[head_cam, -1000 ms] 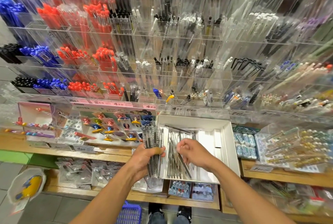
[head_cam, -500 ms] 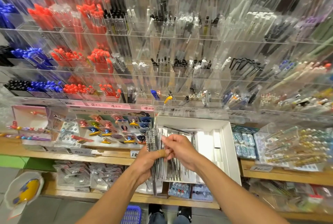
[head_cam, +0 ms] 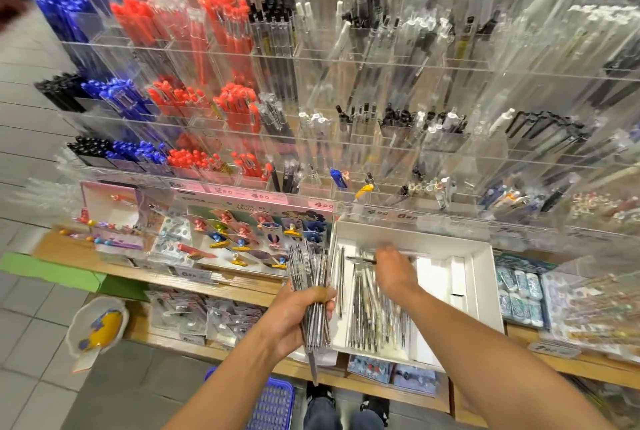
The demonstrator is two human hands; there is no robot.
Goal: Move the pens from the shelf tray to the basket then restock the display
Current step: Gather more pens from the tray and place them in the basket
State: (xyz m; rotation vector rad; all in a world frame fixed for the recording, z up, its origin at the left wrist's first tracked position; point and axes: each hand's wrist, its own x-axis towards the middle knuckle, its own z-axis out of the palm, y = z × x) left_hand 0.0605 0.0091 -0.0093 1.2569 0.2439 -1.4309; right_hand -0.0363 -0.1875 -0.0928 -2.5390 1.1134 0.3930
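We see the left hand (head_cam: pixel 294 317) closed in a firm grip around a bundle of pens (head_cam: pixel 311 287), held upright just left of the white tray (head_cam: pixel 481 291), one pen hanging lower than the rest. The right hand (head_cam: pixel 393 272) reaches into the tray, over loose pens (head_cam: pixel 370 318) lying lengthwise in it; it is blurred, and we cannot tell whether its grip is wide or closed on anything. The tray sits on the wooden shelf (head_cam: pixel 242 286) below the clear display (head_cam: pixel 346 59). A blue basket (head_cam: pixel 270 405) stands on the floor by the feet.
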